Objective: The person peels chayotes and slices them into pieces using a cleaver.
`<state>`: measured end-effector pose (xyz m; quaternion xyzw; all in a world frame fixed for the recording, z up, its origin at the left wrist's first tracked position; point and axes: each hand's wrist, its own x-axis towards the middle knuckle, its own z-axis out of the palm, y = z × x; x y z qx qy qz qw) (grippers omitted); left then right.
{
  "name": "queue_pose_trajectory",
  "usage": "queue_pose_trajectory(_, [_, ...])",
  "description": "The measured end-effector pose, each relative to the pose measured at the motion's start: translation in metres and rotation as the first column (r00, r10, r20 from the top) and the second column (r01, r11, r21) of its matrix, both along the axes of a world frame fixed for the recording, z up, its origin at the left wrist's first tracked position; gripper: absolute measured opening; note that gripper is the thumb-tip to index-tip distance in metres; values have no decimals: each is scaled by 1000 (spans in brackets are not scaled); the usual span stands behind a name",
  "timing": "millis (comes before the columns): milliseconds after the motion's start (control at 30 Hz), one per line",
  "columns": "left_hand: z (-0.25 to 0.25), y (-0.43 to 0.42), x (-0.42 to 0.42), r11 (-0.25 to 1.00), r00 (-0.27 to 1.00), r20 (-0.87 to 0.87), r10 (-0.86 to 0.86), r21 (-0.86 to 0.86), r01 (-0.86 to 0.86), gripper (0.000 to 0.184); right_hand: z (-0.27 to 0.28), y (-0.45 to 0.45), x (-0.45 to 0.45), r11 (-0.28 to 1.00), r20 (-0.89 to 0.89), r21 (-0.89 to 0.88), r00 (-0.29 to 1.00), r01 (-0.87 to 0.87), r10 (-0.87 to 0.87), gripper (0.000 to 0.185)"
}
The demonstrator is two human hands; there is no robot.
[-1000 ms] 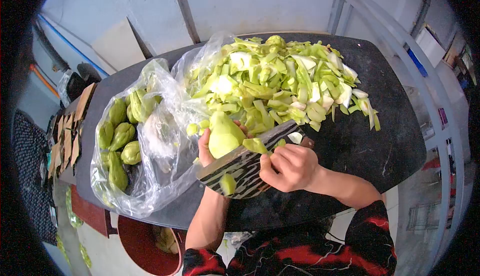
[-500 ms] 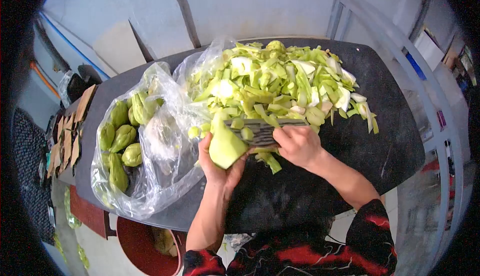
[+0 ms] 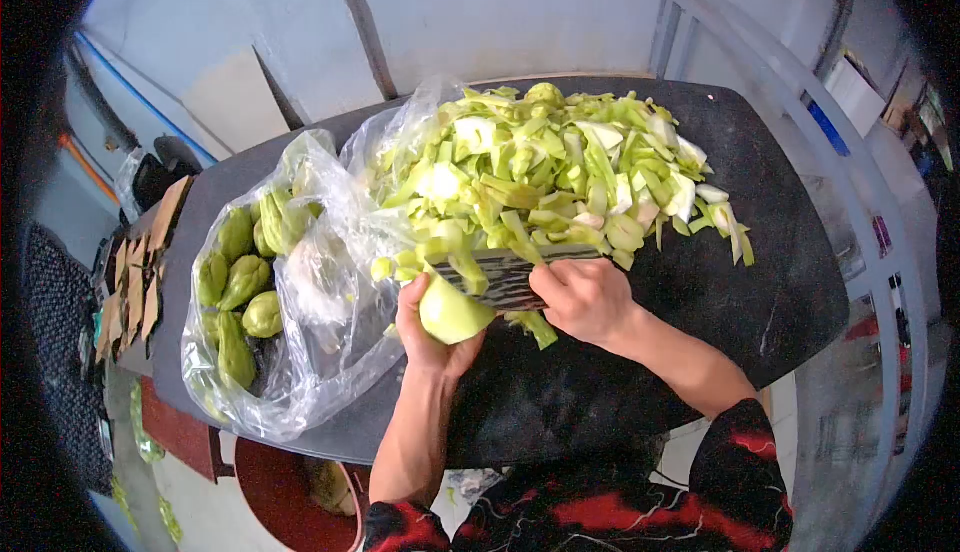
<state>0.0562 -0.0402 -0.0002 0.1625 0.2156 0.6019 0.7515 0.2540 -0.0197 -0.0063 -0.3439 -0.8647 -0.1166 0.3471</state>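
Note:
My left hand (image 3: 425, 342) is wrapped round a pale green, peeled chayote (image 3: 455, 314) above the near middle of the table. In my right hand (image 3: 585, 297) is a wide-bladed knife (image 3: 512, 282) with a dark, streaked pattern; the fingers hide its handle. The blade lies along the far side of the chayote, and a cut strip (image 3: 466, 264) hangs over its left end. Just beyond the knife spreads a heap of green and white cut pieces and peelings (image 3: 560, 167). One loose piece (image 3: 535, 327) rests on the table below the blade.
A clear plastic bag (image 3: 300, 407) on the left holds several whole green chayotes (image 3: 245, 282). The dark table (image 3: 740, 322) has a rounded edge. A red bin (image 3: 270, 502) stands under its front left, torn cardboard (image 3: 135, 272) beside it, and a metal rail (image 3: 800, 102) at the right.
The knife has moved slightly left across the chayote, along with my right hand. The chayote's upper part has been cut away, leaving a shorter, rounder piece in my left hand.

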Motion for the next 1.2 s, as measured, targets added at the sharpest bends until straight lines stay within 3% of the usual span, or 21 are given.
queue_pose_trajectory(100, [-3, -1, -3, 1000, 1000, -5, 23, -2, -23, 62, 5, -2, 4, 1000, 13, -27, 1000, 16, -16, 9])
queue_pose_trajectory(167, [-10, 0, -9, 982, 988, 24, -153, 115, 149, 64, -11, 19, 9, 947, 50, -234, 975, 222, -216, 6])
queue_pose_trajectory(233, [-2, 1, -4, 974, 984, 34, -173, 155, 165, 63, -9, 27, 19, 950, -27, -241, 978, 197, -209, 6])
queue_pose_trajectory(367, [-3, 5, -2, 1000, 999, 41, 15, -8, -14, 57, 2, 17, 16, 930, -33, -280, 965, 239, -259, 10])
queue_pose_trajectory(433, [-4, 9, -5, 997, 997, 70, 37, -70, -32, 55, 4, 14, 14, 950, -71, -256, 976, 180, -205, 9])
queue_pose_trajectory(500, [-7, 10, -6, 1000, 998, 58, 24, 0, -24, 55, 10, 3, 8, 988, -66, -126, 993, 89, -98, 10])
queue_pose_trajectory(567, [-4, 11, -1, 964, 977, 0, 215, -163, -212, 54, 13, -10, 2, 1000, -1, -19, 1000, 7, -7, 9])
queue_pose_trajectory(700, [-11, 12, -10, 997, 998, 31, 54, -54, -53, 53, 26, -30, -9, 979, 102, 156, 988, -133, 118, 9])
queue_pose_trajectory(867, [-10, 12, -8, 999, 996, 75, 50, -25, -48, 53, 24, -35, -14, 970, 127, 194, 984, -145, 122, 7])
queue_pose_trajectory(967, [-13, 14, -12, 999, 1000, 13, -10, 47, 10, 53, 26, -36, -16, 967, 129, 218, 986, -131, 104, 7])
queue_pose_trajectory(1200, [-2, 7, -9, 999, 999, 2, 34, -32, -34, 54, 24, -30, -12, 979, 112, 171, 989, -114, 96, 7])
